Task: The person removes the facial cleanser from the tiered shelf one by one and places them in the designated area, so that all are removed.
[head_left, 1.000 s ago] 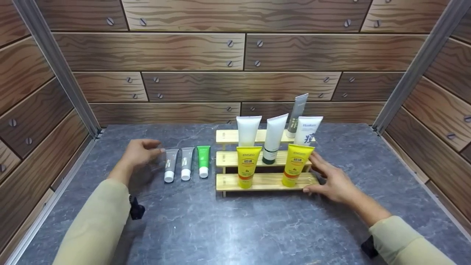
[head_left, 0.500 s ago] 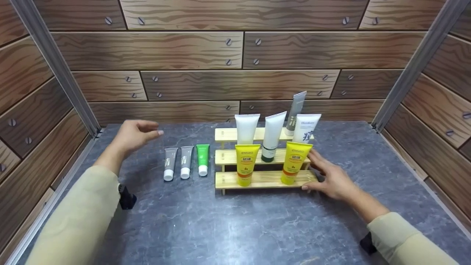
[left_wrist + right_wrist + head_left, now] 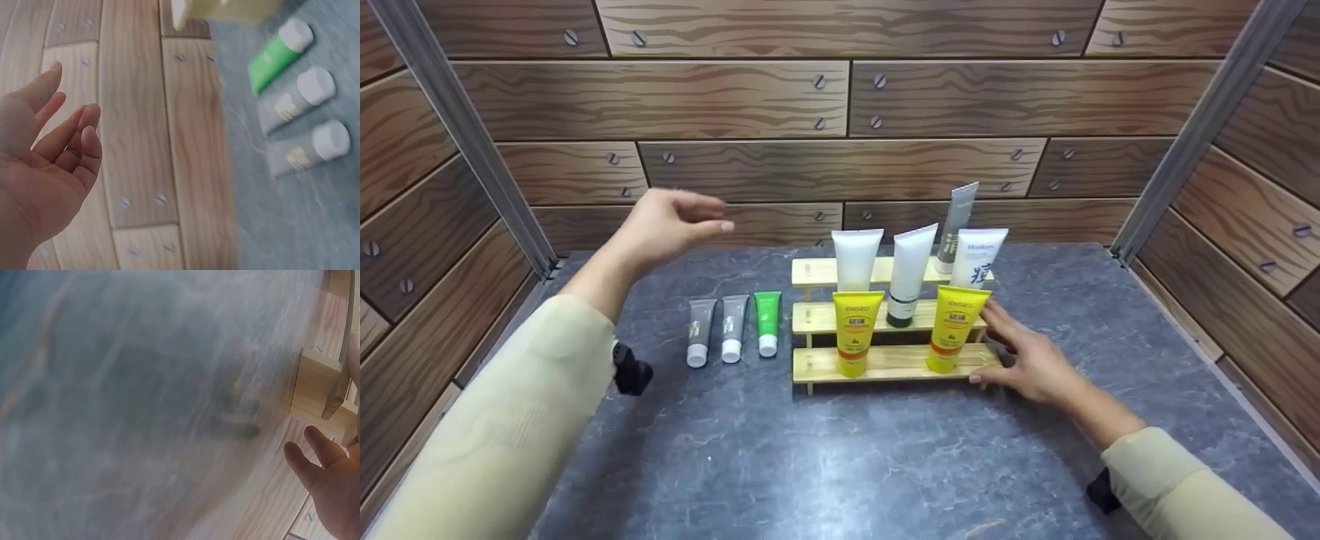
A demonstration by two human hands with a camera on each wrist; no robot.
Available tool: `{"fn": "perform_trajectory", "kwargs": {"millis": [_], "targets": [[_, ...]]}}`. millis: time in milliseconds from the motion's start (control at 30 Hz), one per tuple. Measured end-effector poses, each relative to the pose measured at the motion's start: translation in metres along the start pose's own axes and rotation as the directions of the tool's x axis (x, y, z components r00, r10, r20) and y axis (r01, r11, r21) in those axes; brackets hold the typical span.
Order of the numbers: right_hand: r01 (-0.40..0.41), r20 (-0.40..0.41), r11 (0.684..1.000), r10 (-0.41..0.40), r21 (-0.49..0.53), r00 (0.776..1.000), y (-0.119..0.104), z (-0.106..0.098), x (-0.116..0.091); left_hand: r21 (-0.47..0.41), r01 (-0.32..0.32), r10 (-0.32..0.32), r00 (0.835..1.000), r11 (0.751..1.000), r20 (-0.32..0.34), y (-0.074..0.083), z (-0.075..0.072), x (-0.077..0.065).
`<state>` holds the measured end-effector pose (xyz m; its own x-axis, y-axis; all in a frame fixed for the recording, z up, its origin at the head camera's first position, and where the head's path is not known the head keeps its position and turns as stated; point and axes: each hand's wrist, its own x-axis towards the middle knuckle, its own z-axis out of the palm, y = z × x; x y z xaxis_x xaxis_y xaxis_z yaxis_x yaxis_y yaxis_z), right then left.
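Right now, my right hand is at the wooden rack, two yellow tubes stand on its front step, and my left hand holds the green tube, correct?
No, your left hand holds nothing: the head view shows it raised, with the green tube lying on the table. Your right hand is at the wooden rack, and two yellow tubes stand on its front step.

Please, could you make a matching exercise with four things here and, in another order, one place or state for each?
1. green tube
2. yellow tubes
3. left hand
4. right hand

A. at the right end of the rack
B. lying beside a grey tube
C. raised, holding nothing
D. on the rack's lowest level

Pairs: 1-B; 2-D; 3-C; 4-A
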<state>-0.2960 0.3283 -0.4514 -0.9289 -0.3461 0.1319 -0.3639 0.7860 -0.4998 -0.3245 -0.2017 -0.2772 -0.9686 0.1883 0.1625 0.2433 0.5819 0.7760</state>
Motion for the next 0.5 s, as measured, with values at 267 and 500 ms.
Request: {"fn": "perform_trajectory", "kwargs": {"millis": [267,500], "targets": [[0.033,-0.026,0.999,-0.032,0.01,0.999,0.0,0.002,-0.001,0.024,-0.101,0.1,0.993,0.995,0.06,0.055,0.022,0.021],[0.021,-0.021,1.0,-0.021,0.018,1.0,-0.001,0.001,-0.002,-0.023,-0.162,0.164,0.974,0.986,0.154,0.104,0.052,0.035]]}}
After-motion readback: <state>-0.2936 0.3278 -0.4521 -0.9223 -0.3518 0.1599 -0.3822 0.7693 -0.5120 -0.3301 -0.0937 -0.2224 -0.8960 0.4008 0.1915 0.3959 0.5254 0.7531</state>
